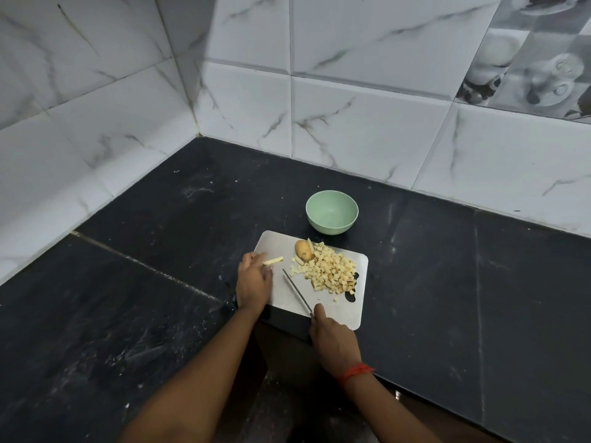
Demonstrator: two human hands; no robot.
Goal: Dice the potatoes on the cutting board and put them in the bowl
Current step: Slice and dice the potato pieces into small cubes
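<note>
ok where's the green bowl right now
Head view, centre: the pale green round bowl stands on the black stone counter, just beyond the grey cutting board's far edge.

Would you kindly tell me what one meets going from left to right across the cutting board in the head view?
left hand → potato strip → knife → diced potato pile. The uncut potato piece overlaps the knife and pile, so it is left out.

The bowl [332,215] stands behind the cutting board [278,244], whose right half bears dice [332,273], apparently touching a potato [303,249].

black counter [447,282] | on it: cutting board [278,243], green bowl [332,217]
</note>
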